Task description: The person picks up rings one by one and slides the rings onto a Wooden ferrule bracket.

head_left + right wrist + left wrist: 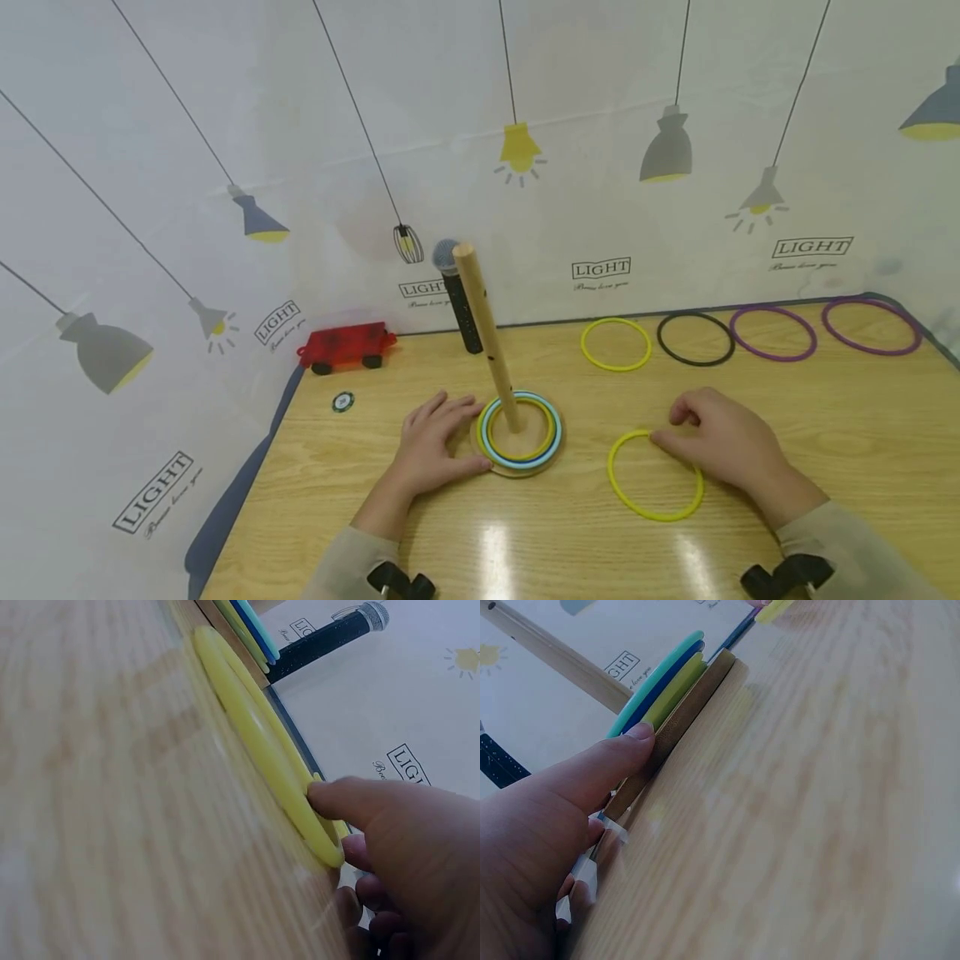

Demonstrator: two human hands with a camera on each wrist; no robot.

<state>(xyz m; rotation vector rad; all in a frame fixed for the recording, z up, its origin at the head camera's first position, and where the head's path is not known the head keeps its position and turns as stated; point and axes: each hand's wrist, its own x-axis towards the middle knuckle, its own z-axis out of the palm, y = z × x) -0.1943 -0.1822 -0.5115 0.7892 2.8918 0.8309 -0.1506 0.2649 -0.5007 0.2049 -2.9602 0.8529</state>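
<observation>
A round wooden base (pixel 517 472) with an upright wooden peg (pixel 487 333) stands mid-table. Stacked around the peg lie light blue (pixel 557 417), dark blue and yellow rings. My left hand (pixel 435 446) holds the base's left side, thumb at the front rim and fingers toward the back. In the left wrist view, the thumb tip (pixel 639 731) presses by the yellow ring's (pixel 673 690) edge. To the right, my right hand (pixel 731 442) pinches a loose yellow ring (pixel 652 517) at its upper right. The right wrist view shows the thumb on this ring (pixel 255 735), other fingers curled beyond it.
Along the back edge lie a yellow ring (pixel 617 369), a black ring (pixel 697 363) and two purple rings (pixel 772 358). A microphone (pixel 461 308) stands behind the peg. At the back left are a red toy wagon (pixel 345 346) and a small round chip (pixel 343 402).
</observation>
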